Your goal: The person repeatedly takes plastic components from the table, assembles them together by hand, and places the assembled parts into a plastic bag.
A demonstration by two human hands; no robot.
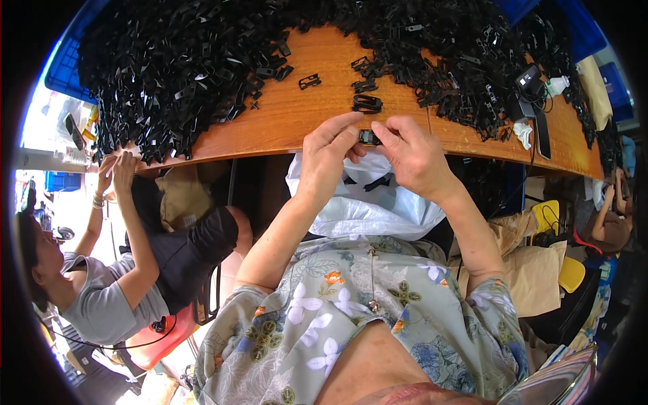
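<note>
Just past the table's near edge, my left hand and my right hand come together, both closed. Between their fingertips they pinch a small black plastic clip, partly covered by my fingers. Right beyond it, on the wooden table, lies a black oblong frame-like piece. Another open black frame rests farther left. Below my hands hangs an opened white plastic bag with a few black pieces in it.
Large heaps of black plastic parts cover the table at the left and right. A dark phone with a cable and crumpled white tissue lie at the right. A co-worker sits at the left, hands at the table edge.
</note>
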